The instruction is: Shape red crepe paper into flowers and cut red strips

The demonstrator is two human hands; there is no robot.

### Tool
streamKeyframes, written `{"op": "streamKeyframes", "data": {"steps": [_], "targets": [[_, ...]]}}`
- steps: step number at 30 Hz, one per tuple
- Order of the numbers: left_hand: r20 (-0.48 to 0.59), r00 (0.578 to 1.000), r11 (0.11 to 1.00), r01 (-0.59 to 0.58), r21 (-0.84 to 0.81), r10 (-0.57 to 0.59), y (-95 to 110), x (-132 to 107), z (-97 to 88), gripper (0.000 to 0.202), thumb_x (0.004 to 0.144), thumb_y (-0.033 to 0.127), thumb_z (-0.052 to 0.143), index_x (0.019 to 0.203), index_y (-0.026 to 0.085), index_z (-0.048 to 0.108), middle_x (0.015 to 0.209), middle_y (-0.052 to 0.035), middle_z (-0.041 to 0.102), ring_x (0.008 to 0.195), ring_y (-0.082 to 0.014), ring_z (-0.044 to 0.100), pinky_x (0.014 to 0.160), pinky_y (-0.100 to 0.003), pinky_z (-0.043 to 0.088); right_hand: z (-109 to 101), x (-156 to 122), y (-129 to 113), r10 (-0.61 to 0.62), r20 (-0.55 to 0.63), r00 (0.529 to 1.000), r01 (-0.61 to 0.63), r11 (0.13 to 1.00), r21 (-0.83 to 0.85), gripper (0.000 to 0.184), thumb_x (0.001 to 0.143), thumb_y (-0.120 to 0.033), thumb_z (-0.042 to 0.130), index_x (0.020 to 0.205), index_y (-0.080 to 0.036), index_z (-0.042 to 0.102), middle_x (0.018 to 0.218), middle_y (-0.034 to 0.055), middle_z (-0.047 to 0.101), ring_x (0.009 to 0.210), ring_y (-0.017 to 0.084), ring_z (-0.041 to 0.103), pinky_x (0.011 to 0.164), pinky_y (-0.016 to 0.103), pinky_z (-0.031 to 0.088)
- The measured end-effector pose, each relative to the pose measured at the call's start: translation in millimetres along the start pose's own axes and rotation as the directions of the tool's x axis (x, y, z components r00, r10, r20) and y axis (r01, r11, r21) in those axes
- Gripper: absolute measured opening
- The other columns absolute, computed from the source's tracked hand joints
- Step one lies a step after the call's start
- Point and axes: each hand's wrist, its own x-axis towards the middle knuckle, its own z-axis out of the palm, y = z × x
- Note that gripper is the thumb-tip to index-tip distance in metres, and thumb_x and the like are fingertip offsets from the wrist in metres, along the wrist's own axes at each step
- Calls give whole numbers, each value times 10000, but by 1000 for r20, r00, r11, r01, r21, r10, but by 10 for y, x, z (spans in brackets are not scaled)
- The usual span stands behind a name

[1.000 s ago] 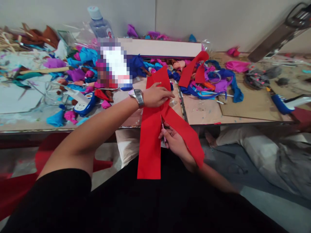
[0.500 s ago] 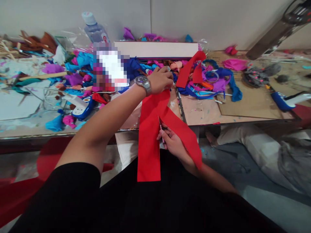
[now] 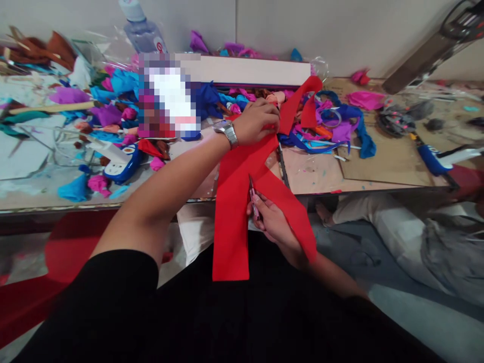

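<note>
A long sheet of red crepe-like material (image 3: 232,217) hangs from the table edge over my lap, split into two strips from its lower end. My left hand (image 3: 260,121), with a metal watch on the wrist, grips the sheet's upper end on the table, fingers curled down over it. Lower down, my right hand (image 3: 268,214) is closed around small scissors (image 3: 254,199) with pinkish handles. The blades point away from me at the top of the split, and the right strip drapes over my right forearm. Another red piece (image 3: 298,106) lies just beyond my left hand.
Crumpled blue, purple and pink scraps (image 3: 109,113) cover the back of the table. A bottle (image 3: 141,33) and a long white box (image 3: 253,70) stand behind. Blue-and-white glue guns (image 3: 123,164) lie at left and right. Someone's leg (image 3: 370,212) shows at right.
My left hand has shifted slightly right along the sheet's upper end. The scissors have turned a little in my right hand. The view has moved slightly, so the table's left side sits further left.
</note>
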Motion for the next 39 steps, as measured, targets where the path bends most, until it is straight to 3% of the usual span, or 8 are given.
{"op": "streamKeyframes", "data": {"steps": [8,13,20,26,31,35,39], "targets": [[-49,999,1000,18,14,-17,-2,-25,119,200,982,291,623,1056,250,804,1292,-89,736,1326,-375,545,1073,-592,401,73,-46,-49,12,10,1000,-12,999,32,493,850,-641,791,1072,-238,612,729,-78,611,387,18,289,374,229,120],[-38,999,1000,24,16,-23,20,-27,145,188,988,285,633,1063,273,805,1299,-78,731,1313,-352,550,1075,-575,394,87,-42,-37,13,-27,1000,-12,999,38,483,849,-645,793,987,-238,573,676,-110,514,368,8,263,381,225,135],[-9,999,997,52,64,-51,22,-16,156,178,1026,287,632,1103,264,791,1331,-45,732,1298,-289,514,1082,-550,368,102,-31,-6,5,-27,1000,-3,998,61,476,872,-628,788,920,-236,522,671,-111,503,369,2,258,395,217,176],[0,997,995,71,66,-71,68,-12,125,194,1009,305,622,1091,285,797,1343,-43,732,1318,-332,535,1069,-548,365,142,-40,-15,21,-57,998,-15,995,100,459,857,-593,817,1000,-242,558,637,-120,502,367,15,266,388,212,167],[31,995,992,96,76,-98,127,-29,52,321,1041,406,508,1188,335,785,1396,4,715,1359,-277,466,1112,-531,341,159,-39,-7,22,-71,997,-12,990,140,499,806,-586,873,992,-233,573,625,-123,530,359,9,269,383,199,155],[70,986,986,145,80,-151,166,-32,9,406,1016,575,465,1212,416,783,1229,23,779,1358,-289,406,1101,-537,334,152,-27,25,16,-77,997,-5,989,149,480,819,-575,866,968,-240,557,625,-118,538,355,16,291,382,202,152],[90,985,986,138,90,-146,162,-28,11,469,979,674,466,1191,411,791,1102,-16,790,1359,-302,365,1090,-557,321,159,-29,37,7,-83,996,5,990,138,469,828,-578,855,972,-245,557,629,-114,542,360,18,290,381,203,154]]}}
